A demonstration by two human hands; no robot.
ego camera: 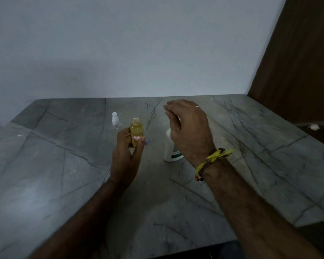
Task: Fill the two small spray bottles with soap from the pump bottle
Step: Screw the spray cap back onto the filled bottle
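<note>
- A grey, dark-veined stone surface [45,174] fills the lower view and runs back to a plain pale wall [120,43]; a dark brown wooden panel [297,62] stands at the right.
- Nearest, two bare forearms reach forward; the right wrist wears a yellow thread band [213,158].
- The left hand [124,157] is a grip grasping a small uncapped bottle [136,132], pinched upright between thumb and fingertips, with yellowish liquid up to near its shoulder and a small label low on its front.
- The right hand [189,128] hovers above the white pump bottle [171,150], fingers loosely bent; whether this grip pinches anything I cannot tell.
- The pump bottle stands on the surface, its top hidden behind that hand.
- Farther back, left of the held bottle, a second small clear bottle [115,122] with a white cap stands alone.
</note>
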